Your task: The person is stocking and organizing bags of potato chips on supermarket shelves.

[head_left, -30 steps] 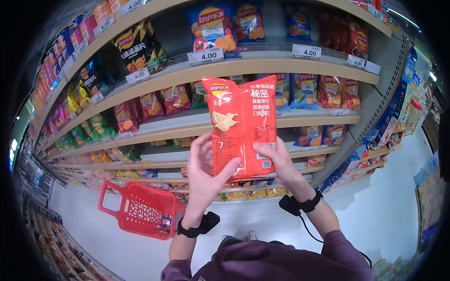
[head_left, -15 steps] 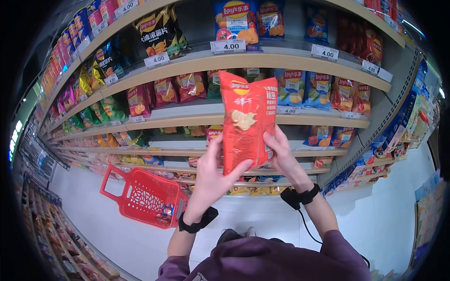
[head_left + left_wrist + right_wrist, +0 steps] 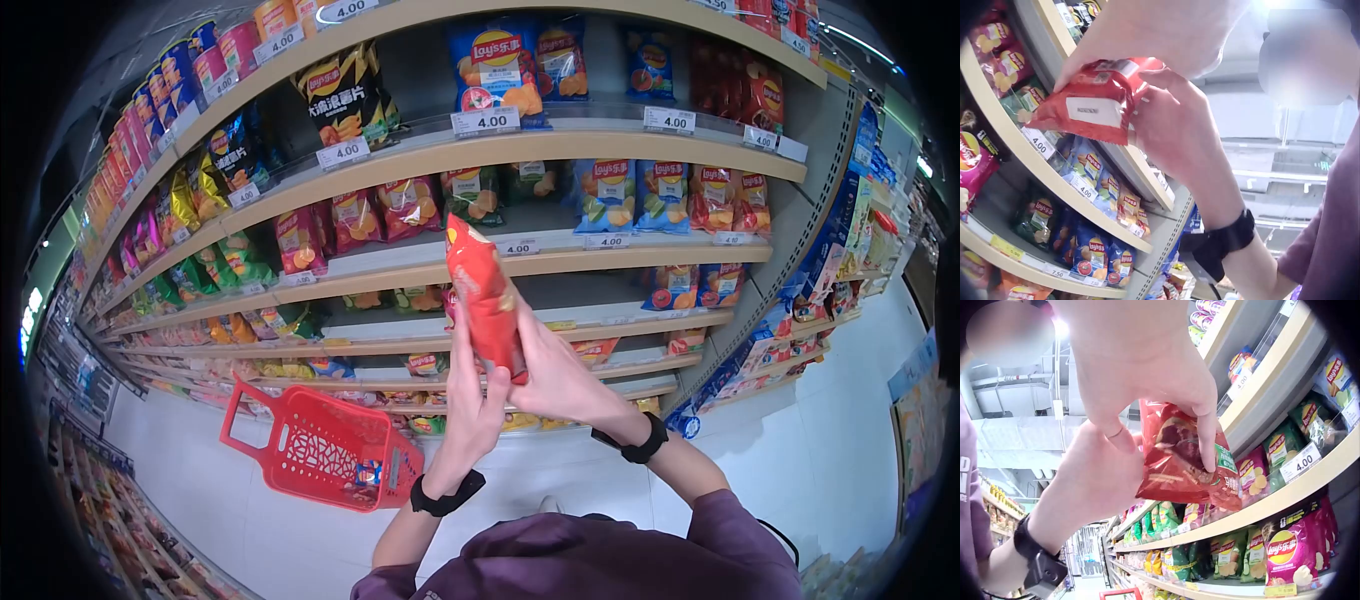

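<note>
- A person in a purple top (image 3: 570, 560) is holding a red chip bag (image 3: 485, 305) out in front; all places here are being given from that bag.
- The left hand (image 3: 472, 395) and right hand (image 3: 560, 372) are coming together around the bag's lower part, each gripping one side.
- In the head view the bag is showing its narrow side, leaning, its upper end pointing toward the shelves.
- Good handling is probably calling for light, even pressure near the bottom (brittle chips are likely sitting inside), with both hands sharing the weight.
- Behind the bag, a wooden shelf edge (image 3: 640, 259) is running across, carrying price tags (image 3: 518, 247); the pictures aren't settling how near it is.
- Below and left of the bag, a red basket (image 3: 380, 428) is sitting near the shelves.
- Below and right of the bag, pale floor (image 3: 800, 440) is showing; moving back toward the body is seemingly offering the most room.
</note>
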`<state>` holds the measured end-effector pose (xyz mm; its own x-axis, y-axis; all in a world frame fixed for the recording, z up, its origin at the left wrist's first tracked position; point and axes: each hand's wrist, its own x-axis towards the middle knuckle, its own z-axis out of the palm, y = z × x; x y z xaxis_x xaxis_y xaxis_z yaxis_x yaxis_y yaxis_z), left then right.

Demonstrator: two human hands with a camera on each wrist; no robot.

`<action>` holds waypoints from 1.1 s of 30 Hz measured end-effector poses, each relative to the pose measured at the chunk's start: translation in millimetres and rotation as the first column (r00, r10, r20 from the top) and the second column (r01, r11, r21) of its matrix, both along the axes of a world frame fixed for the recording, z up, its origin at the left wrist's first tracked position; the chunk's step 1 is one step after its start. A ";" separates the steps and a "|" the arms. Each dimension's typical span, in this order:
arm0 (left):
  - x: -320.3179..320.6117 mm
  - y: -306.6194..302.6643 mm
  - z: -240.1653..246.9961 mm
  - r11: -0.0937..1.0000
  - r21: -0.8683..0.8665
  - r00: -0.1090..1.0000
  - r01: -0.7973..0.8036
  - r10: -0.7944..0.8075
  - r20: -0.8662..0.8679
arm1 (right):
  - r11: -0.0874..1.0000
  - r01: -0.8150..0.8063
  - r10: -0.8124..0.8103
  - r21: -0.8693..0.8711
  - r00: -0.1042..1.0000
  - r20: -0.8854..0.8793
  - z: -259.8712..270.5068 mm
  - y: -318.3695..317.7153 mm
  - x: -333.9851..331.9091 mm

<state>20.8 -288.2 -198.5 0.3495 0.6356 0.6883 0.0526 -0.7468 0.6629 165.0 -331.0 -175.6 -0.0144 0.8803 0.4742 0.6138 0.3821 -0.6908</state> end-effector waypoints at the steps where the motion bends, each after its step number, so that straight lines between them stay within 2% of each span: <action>1: -5.7 1.9 1.9 0.993 -0.091 0.997 0.069 -0.065 0.044 | 0.998 -0.039 0.036 0.051 0.998 0.050 -0.6 -4.6 -8.1; 2: -12.3 4.5 3.6 0.974 -0.182 0.988 0.134 -0.118 0.097 | 0.992 -0.086 0.076 0.096 0.992 0.104 -0.3 -8.8 -15.8; 4: -29.7 6.1 2.6 0.900 -0.354 0.957 0.255 -0.181 0.228 | 0.989 -0.145 0.138 0.022 0.971 0.197 1.7 -16.5 -32.0; 5: -40.5 5.3 3.3 0.841 -0.458 0.939 0.288 -0.154 0.306 | 0.984 -0.176 0.173 -0.009 0.956 0.239 3.2 -19.7 -41.2; 7: -66.8 10.3 3.3 0.704 -0.605 0.919 0.372 -0.191 0.343 | 0.975 -0.221 0.216 0.002 0.954 0.207 2.0 -23.0 -56.2; 9: -78.8 8.3 4.3 0.631 -0.636 0.872 0.443 -0.139 0.469 | 0.960 -0.280 0.279 -0.020 0.943 0.184 -5.3 -21.8 -66.8; 10: -83.0 6.1 3.2 0.587 -0.648 0.841 0.485 -0.112 0.529 | 0.966 -0.245 0.221 0.088 0.950 0.220 -3.2 -24.9 -75.1; 13: -96.1 3.1 -5.1 0.522 -0.676 0.802 0.521 -0.027 0.597 | 0.949 -0.285 0.275 0.134 0.958 0.085 -3.0 -25.6 -83.4; 14: -100.9 1.8 -7.0 0.506 -0.672 0.790 0.540 -0.030 0.613 | 0.956 -0.271 0.280 0.110 0.957 -0.078 3.3 -32.4 -85.5; 17: -109.3 -9.2 -7.1 0.496 -0.677 0.792 0.544 -0.037 0.610 | 0.977 -0.156 0.191 0.143 0.942 -0.277 -4.8 -42.5 -72.5; 18: -111.8 -12.8 -11.8 0.477 -0.681 0.786 0.555 -0.032 0.617 | 0.955 0.004 0.088 0.297 0.952 -0.294 -6.1 -42.2 -75.8; 19: -114.7 -17.8 -16.7 0.464 -0.686 0.788 0.561 -0.047 0.613 | 0.950 0.082 0.008 0.300 0.959 -0.285 -15.8 -42.8 -70.7; 21: -115.6 -24.9 -20.5 0.444 -0.683 0.787 0.580 -0.091 0.610 | 0.958 0.108 -0.007 0.267 0.935 -0.354 -24.8 -46.9 -71.8; 23: -112.5 -30.5 -19.3 0.413 -0.706 0.801 0.575 -0.108 0.589 | 0.997 -0.072 0.062 0.003 0.845 -0.531 -34.1 -53.9 -70.1; 24: -109.9 -33.1 -16.4 0.411 -0.718 0.816 0.562 -0.131 0.564 | 0.979 -0.178 0.076 -0.101 0.775 -0.628 -34.5 -57.6 -70.6; 25: -106.7 -34.5 -14.3 0.412 -0.727 0.828 0.550 -0.156 0.539 | 0.962 -0.233 0.083 -0.146 0.753 -0.652 -31.6 -62.9 -71.1; 27: -99.7 -30.7 -18.8 0.397 -0.731 0.832 0.555 -0.239 0.501 | 0.971 -0.225 0.151 -0.082 0.839 -0.523 -42.9 -61.9 -64.8; 33: -60.8 -35.1 -23.4 0.362 -0.754 0.830 0.547 -0.347 0.436 | 0.977 -0.134 0.007 -0.165 0.798 -0.602 -52.4 -80.8 -31.6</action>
